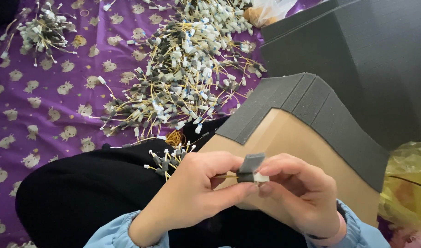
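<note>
Over the lap, just below the foam sheet (307,98) w/ its tan backing, held both hands together around one small part. Left hand (192,193) curled near closed, thumb & forefinger pinching a yellow-wired connector (247,177) — dark body, white tip poking out to the right. Right hand (297,193) likewise closed tight, fingertips pressing a small grey foam piece (252,162) against the top of that connector. Foam piece touching connector; wrapped round or only laid on — couldn't tell, fingers hid the underside.

More connectors bunched behind the left hand, approx a handful (166,160), resting on the black-clad knee (81,193); gripped or merely lying there — unclear. Beyond, on the purple cloth (45,115), lay a big loose pile (183,73) of the same parts, plus a smaller clump (42,27) far left. Rubber band (176,137) near the pile's near edge. Larger grey foam block (375,59) upper right, yellow bag (410,179) at right edge.

Step in hand, by the look: fitting foam onto a connector end, roughly mid-way. Next move likely needed a firm pinch from the right while the left kept the wire steady, w/ foam squared to the dark body so as not to slip off the white tip.
</note>
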